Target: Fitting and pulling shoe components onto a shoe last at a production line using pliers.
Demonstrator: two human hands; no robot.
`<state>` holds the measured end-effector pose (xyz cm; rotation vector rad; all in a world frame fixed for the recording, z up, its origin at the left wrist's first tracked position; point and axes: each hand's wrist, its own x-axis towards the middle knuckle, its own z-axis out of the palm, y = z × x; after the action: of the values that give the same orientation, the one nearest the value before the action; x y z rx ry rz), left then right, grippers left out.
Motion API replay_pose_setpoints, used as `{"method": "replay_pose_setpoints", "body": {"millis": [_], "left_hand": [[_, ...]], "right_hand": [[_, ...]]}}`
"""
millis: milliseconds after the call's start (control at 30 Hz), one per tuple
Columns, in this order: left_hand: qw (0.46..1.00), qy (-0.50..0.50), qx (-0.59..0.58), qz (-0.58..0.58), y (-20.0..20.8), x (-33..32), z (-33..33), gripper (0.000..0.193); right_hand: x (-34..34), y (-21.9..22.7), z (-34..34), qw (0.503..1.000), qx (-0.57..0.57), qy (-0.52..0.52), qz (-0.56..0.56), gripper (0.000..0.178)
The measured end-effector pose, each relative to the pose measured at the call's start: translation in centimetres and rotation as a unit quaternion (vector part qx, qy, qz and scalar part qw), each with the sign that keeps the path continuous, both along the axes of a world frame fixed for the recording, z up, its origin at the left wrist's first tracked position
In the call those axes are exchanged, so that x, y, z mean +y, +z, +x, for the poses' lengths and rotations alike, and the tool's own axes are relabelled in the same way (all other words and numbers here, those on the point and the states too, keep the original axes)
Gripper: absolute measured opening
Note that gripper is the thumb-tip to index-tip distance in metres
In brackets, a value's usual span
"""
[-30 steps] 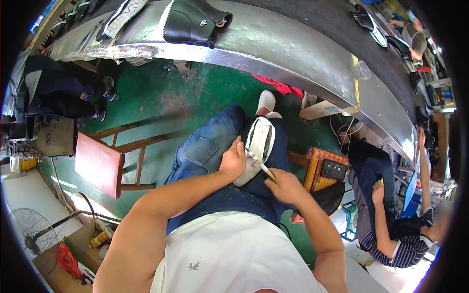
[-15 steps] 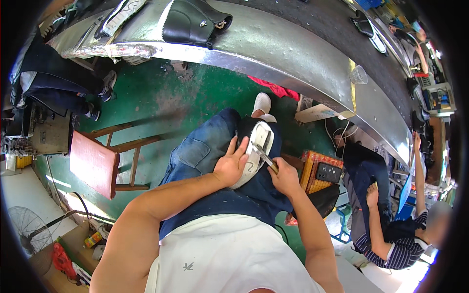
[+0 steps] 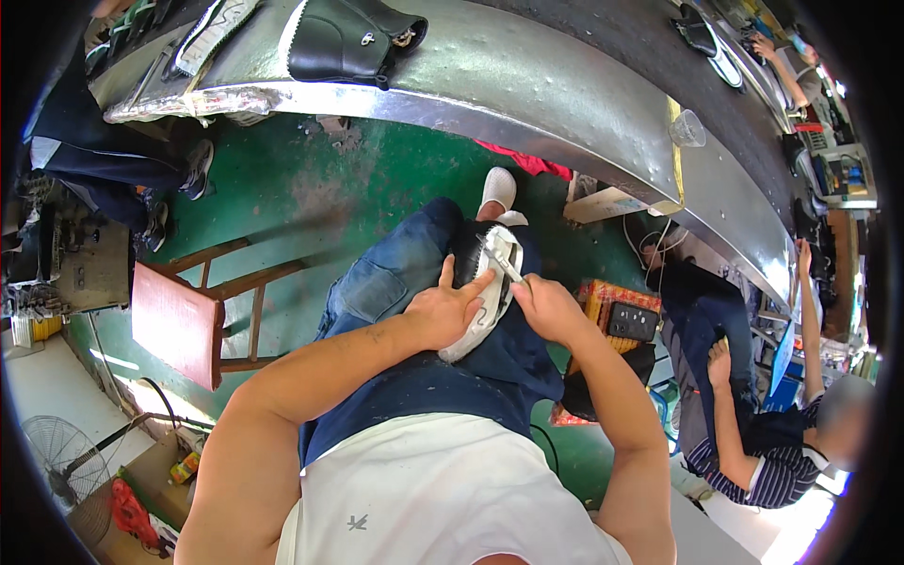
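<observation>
Across my lap lies a black shoe (image 3: pixel 466 247) with its white sole (image 3: pixel 471 331) turned up and stitching along the edge. My left hand (image 3: pixel 444 313) holds the shoe from the left side, one finger pointing along the black upper and another pressed onto the sole. My right hand (image 3: pixel 551 306) is closed round the handle of a slim metal hand tool (image 3: pixel 501 260). The tool's head meets the far part of the sole; its exact kind is hard to make out. Part of the handle is hidden in my fist.
A metal-covered bench (image 3: pixel 527 113) curves across the far side, bearing a black boot (image 3: pixel 344 42). A wooden stool (image 3: pixel 179 325) stands at left, a fan (image 3: pixel 66 461) below it. At right are a box with a black case (image 3: pixel 633 322) and a seated person (image 3: pixel 753 452).
The tool's head has moved farther up the sole, and my right hand has risen slightly with it. My left hand's fingers have shifted, one now reaching nearer the tool.
</observation>
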<state>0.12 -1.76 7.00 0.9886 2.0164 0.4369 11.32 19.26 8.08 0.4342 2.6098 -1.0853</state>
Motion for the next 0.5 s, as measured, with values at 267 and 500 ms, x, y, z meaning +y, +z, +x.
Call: {"method": "replay_pose_setpoints", "body": {"millis": [267,500], "left_hand": [[0.952,0.267,-0.125,0.084,-2.9,-3.6,3.5,0.086],[0.970,0.175,-0.156,0.070,-1.1,-3.6,2.4,0.115]], "right_hand": [[-1.2,1.5,2.7,0.996,-0.061,0.011,-0.059,0.046],[-2.7,0.0,7.5,0.985,-0.100,-0.047,-0.131,0.047]]}}
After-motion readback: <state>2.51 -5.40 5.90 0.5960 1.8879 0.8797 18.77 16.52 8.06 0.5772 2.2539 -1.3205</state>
